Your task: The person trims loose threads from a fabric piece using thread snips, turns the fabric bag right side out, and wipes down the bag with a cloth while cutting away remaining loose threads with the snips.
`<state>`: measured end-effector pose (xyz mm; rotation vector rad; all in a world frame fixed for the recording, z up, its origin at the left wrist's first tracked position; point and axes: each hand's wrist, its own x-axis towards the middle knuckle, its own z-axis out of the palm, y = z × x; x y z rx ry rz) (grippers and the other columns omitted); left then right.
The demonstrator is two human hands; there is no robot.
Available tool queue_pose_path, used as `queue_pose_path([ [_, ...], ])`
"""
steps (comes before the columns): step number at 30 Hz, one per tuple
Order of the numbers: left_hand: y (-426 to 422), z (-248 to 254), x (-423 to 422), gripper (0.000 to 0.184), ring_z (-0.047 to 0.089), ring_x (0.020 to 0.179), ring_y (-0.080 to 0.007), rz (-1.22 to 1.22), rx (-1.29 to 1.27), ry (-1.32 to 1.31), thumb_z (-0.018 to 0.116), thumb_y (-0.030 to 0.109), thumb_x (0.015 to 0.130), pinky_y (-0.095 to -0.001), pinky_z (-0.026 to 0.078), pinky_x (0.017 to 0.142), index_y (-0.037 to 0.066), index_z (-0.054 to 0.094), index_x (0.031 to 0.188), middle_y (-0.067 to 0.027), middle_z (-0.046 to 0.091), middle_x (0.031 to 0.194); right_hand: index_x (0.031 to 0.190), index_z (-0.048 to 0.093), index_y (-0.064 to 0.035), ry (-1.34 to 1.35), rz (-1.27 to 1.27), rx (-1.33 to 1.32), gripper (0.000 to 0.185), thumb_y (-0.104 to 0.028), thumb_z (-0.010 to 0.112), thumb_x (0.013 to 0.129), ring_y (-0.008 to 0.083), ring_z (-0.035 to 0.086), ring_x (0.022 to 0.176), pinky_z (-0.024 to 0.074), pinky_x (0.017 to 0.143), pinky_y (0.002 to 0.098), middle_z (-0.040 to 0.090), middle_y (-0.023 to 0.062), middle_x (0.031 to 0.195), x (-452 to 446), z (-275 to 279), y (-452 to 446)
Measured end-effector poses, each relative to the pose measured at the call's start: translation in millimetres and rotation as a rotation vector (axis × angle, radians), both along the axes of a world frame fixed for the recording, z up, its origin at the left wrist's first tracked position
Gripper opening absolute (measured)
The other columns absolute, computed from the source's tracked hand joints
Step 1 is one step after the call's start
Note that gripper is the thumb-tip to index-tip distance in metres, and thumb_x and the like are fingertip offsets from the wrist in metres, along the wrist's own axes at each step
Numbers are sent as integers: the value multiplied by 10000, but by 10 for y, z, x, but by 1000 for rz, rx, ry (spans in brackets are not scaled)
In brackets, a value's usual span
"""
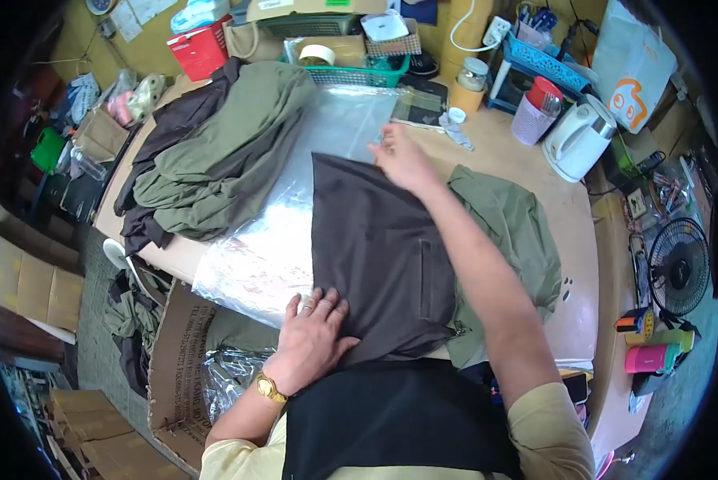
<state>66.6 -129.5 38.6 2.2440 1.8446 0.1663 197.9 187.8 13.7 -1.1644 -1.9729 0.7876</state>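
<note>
A dark brown garment [367,240] with a long welt pocket lies spread before me, partly on a clear, shiny plastic bag [255,264]. My left hand [315,324] rests flat on its lower left edge, fingers stretched out. Over the garment's upper edge is my right hand [403,160], fingers curled in; whatever they hold, if anything, is too small to make out. Green fabric [511,240] extends from beneath my right forearm. Left of the plastic, a heap of green and dark garments [223,152] lies on the table.
At the back are a green basket [367,78], a jar [472,76], a lilac tumbler [532,120] and a white kettle [579,140]. A cardboard box [175,360] holding plastic-wrapped clothing stands below the table's left front edge. A fan [679,264] is at the right.
</note>
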Motion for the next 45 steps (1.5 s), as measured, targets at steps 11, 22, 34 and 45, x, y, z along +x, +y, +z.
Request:
queue_pose_path([
  [11,1064,-26,-761,828,581,671,-56,421,339,-1006,859,209,787,-241,509,643,-29,435,1458,-100,598,1306,890,599,-1,63,360,-67,164,-125,706,878,192,615,720,472,692,319,638,99,765,-5,439,-1069],
  [22,1107,30,-698,177,471,519,-12,522,440,-1958,669,156,975,-160,381,464,33,706,1097,3,670,835,847,630,-1,363,216,-187,135,-88,702,922,41,448,655,388,604,235,560,-33,715,292,476,-1421],
  [34,1069,162,-269,214,638,642,-54,282,207,-1629,697,80,939,-187,515,549,-3,715,1135,-16,675,819,878,636,-7,417,254,-264,143,-118,708,932,17,439,658,359,586,219,549,-64,723,412,426,-1530],
  [45,995,100,-159,215,644,580,-79,354,340,-1774,606,200,1017,-192,501,474,16,610,906,-40,650,773,827,657,3,444,241,-57,147,-98,709,920,43,411,643,333,575,231,521,-20,748,316,658,-1606],
])
